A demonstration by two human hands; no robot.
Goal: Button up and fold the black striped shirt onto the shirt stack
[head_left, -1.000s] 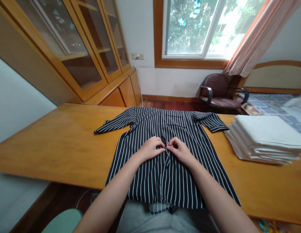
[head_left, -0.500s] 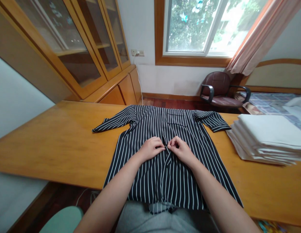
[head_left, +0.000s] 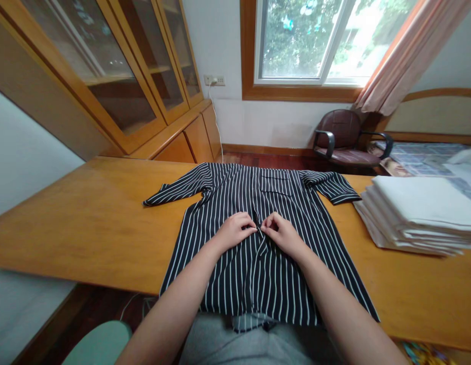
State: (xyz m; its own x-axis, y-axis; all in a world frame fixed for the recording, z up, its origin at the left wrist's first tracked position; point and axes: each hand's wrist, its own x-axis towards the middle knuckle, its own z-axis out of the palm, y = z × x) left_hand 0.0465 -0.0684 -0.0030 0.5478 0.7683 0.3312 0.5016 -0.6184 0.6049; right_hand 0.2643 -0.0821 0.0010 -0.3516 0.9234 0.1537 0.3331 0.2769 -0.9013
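A black shirt with white stripes (head_left: 235, 284) lies spread on the wooden table, its sleeves out to both sides and its hem hanging at the near edge. At the middle of its front opening, my left hand (head_left: 237, 230) pinches one edge of the cloth between thumb and fingers. Facing it closely, my right hand (head_left: 281, 234) pinches the other edge. The cloth is raised and puckered between my fingertips. Any button there is too small to make out. A chest pocket (head_left: 276, 183) shows on the shirt's upper right.
The wooden table (head_left: 86, 223) runs out to both sides. A stack of folded white cloth or paper (head_left: 421, 215) stands at the right, close to one sleeve. Beyond are a glass-door cabinet (head_left: 144, 81) and a brown armchair (head_left: 343, 137). A green stool (head_left: 100, 344) is at lower left.
The whole view has shifted very slightly. Both hands keep their pinch at the same place on the shirt front, with hardly any visible movement.
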